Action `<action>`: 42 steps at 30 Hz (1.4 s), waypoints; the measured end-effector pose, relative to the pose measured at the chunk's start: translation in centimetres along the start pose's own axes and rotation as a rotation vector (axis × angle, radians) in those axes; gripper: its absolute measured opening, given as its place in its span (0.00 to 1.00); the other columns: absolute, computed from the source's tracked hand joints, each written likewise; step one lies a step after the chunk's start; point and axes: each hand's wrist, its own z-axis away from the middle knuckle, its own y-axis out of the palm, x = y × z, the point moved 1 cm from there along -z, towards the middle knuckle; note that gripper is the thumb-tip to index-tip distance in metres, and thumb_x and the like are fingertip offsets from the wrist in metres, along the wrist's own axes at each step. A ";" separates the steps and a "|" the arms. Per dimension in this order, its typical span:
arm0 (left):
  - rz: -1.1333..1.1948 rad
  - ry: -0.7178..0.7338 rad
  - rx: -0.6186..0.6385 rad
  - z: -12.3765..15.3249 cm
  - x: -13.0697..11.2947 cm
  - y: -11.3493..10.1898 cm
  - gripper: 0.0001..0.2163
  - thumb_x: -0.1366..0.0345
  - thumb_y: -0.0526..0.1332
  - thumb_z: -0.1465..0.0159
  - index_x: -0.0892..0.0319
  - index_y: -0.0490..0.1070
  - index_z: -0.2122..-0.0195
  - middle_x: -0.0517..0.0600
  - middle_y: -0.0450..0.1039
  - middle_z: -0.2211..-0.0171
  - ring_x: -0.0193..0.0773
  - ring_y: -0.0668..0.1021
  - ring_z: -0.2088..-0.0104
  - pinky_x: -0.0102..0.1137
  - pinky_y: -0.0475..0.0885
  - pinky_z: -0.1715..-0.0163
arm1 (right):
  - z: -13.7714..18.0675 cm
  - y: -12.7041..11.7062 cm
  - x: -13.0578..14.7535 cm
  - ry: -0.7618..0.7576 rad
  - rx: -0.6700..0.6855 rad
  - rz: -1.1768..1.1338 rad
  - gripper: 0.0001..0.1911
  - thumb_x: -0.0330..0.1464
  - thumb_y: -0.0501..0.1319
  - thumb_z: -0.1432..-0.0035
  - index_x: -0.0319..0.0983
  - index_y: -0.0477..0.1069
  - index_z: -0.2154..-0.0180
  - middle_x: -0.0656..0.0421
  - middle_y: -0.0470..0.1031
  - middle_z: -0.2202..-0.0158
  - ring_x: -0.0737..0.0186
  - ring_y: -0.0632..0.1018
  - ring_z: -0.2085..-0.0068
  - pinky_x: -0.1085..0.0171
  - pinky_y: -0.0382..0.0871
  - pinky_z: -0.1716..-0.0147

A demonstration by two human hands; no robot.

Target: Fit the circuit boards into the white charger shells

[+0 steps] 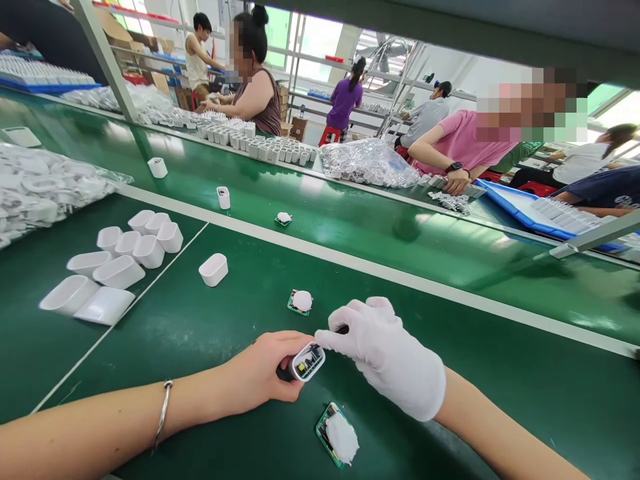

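My bare left hand (267, 370) is closed around a white oval plastic housing (323, 363), its open end facing up toward me. Inside the housing sits a circuit board with dark parts and a yellow one (303, 367). My right hand (385, 357), in a white glove, has thumb and forefinger brought together at the upper rim of that housing; whatever lies between the fingertips is hidden. Close below lies a green circuit board with a white pad (341, 437). Just beyond my hands is a similar padded circuit board (302, 301).
Several empty white housings (120, 272) stand grouped at left, with a single housing (213, 270) apart. A bag of white parts (45, 187) lies far left. Beyond the pale strip (375, 268) are more housings and a small board (283, 219). Co-workers sit across the green bench.
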 end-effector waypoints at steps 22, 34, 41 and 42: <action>-0.132 0.114 -0.020 0.2 0.3 -0.4 0.14 0.73 0.62 0.52 0.59 0.70 0.63 0.46 0.66 0.68 0.31 0.67 0.71 0.24 0.65 0.71 | -22.8 2.2 -6.7 0.463 0.066 -0.277 0.29 0.39 0.57 0.43 0.44 0.56 0.41 0.49 0.57 0.39 0.49 0.63 0.42 0.57 0.61 0.50; -0.125 0.142 0.066 0.4 0.1 -1.1 0.14 0.76 0.60 0.52 0.59 0.70 0.63 0.47 0.68 0.66 0.34 0.70 0.67 0.25 0.66 0.68 | -16.1 3.1 -8.0 0.523 0.043 -0.360 0.10 0.30 0.55 0.42 0.40 0.73 0.62 0.56 0.73 0.53 0.60 0.73 0.55 0.65 0.64 0.57; -0.150 0.115 0.108 0.6 0.1 -0.8 0.18 0.77 0.59 0.52 0.58 0.70 0.59 0.49 0.69 0.61 0.36 0.72 0.64 0.26 0.67 0.65 | -4.7 2.3 -4.9 0.600 -0.070 -0.300 0.18 0.34 0.53 0.43 0.44 0.68 0.50 0.59 0.78 0.62 0.59 0.76 0.61 0.62 0.68 0.61; -0.148 0.107 0.107 0.6 0.2 -0.8 0.19 0.77 0.59 0.52 0.58 0.70 0.58 0.49 0.69 0.61 0.37 0.72 0.63 0.26 0.67 0.64 | -3.2 2.3 -4.6 0.633 -0.087 -0.234 0.19 0.35 0.55 0.44 0.44 0.68 0.50 0.57 0.77 0.58 0.56 0.75 0.57 0.59 0.68 0.61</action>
